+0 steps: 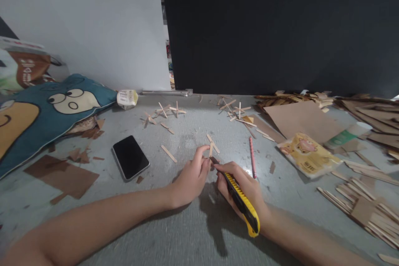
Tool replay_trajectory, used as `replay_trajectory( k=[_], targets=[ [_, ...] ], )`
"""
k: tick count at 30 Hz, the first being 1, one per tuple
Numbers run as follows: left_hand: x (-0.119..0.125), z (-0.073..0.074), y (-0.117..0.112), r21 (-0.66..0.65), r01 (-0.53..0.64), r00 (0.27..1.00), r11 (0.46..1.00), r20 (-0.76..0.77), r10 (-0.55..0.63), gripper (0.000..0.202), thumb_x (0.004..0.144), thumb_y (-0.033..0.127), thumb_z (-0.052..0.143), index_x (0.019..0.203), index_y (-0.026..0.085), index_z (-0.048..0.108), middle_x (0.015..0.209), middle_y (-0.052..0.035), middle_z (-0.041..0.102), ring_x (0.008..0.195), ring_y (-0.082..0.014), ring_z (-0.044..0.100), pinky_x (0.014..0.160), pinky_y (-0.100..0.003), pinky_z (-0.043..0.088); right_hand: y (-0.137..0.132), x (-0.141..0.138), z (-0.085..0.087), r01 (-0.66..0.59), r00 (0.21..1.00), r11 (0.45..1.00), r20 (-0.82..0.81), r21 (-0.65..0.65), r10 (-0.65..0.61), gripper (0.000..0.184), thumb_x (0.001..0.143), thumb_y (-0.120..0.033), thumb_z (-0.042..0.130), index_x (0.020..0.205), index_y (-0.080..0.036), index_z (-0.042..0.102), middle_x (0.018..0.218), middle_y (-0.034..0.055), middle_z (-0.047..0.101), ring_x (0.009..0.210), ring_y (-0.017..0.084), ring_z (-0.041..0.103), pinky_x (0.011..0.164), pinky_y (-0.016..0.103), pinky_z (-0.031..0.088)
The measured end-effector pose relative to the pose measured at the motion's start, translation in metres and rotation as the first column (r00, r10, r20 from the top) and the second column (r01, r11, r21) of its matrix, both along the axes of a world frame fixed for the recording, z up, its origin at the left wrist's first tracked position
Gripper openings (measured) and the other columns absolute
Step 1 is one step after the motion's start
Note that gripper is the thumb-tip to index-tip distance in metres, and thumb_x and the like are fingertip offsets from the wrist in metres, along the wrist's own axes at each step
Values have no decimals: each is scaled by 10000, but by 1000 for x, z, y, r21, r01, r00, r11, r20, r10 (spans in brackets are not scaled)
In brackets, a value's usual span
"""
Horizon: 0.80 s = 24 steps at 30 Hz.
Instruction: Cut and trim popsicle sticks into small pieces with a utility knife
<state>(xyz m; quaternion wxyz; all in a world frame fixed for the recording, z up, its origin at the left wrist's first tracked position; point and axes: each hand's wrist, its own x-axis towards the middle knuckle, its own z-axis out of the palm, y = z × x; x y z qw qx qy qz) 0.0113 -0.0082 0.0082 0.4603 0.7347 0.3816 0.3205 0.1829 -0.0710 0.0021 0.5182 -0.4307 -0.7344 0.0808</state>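
Note:
Between the fingertips of my left hand (192, 178) is a short wooden craft stick (211, 149), held upright near the middle of the table. My right hand (238, 187) is wrapped round a yellow and black utility knife (241, 199). Its blade (214, 160) is out and meets or nearly meets the stick beside my left fingertips; my fingers hide the exact contact. Just behind lies another craft stick (213, 144) on the tabletop. A loose stick (168, 153) rests to the left of my left hand, and a pink pen-like rod (252, 158) lies beyond my right hand.
A phone (131, 158) and cut brown cardboard (62, 174) lie left, near a blue pillow (56, 112). Small stick assemblies (177, 110) stand at the back. On the right are a yellow packet (308, 153), a green-white tube (347, 135) and piled sticks (363, 205).

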Motion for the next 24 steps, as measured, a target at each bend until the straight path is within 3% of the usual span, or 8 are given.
replay_trajectory(
  k=[4, 10, 15, 24],
  targets=[
    [-1, -1, 0, 2, -7, 1000, 1000, -16, 7, 401, 1126, 429, 371, 1466, 236, 460, 920, -47, 738, 958, -246, 734, 966, -448, 536, 0, 0, 0, 9, 1000, 1000, 1, -29, -9, 335, 973, -70, 559, 1232, -276, 614, 961, 38, 753, 806, 182, 769, 757, 315, 658],
    [-1, 2, 0, 3, -6, 999, 1000, -40, 6, 427, 1129, 444, 351, 1483, 223, 439, 978, -63, 744, 888, -225, 700, 845, -377, 511, 1, 0, 2, 4, 999, 999, -32, -32, -5, 286, 975, -88, 556, 1193, -262, 618, 925, 25, 747, 751, 166, 762, 709, 285, 645],
    [-1, 3, 1, -3, 8, 999, 1000, -33, -8, 435, 1125, 458, 353, 1473, 210, 431, 920, -40, 722, 827, -204, 665, 786, -341, 471, 0, 0, 2, 1, 999, 998, -45, -58, -3, 244, 981, -121, 578, 1182, -252, 626, 939, 36, 762, 741, 171, 769, 659, 271, 625],
    [2, -5, 5, -151, 21, 985, 988, 173, 6, 542, 1075, 598, 470, 1444, 202, 438, 763, 41, 580, 733, -163, 585, 727, -298, 447, 3, 1, 1, 11, 998, 994, -65, -105, -18, 218, 982, -190, 623, 1190, -254, 621, 933, 29, 811, 701, 164, 789, 646, 265, 640]
  ],
)
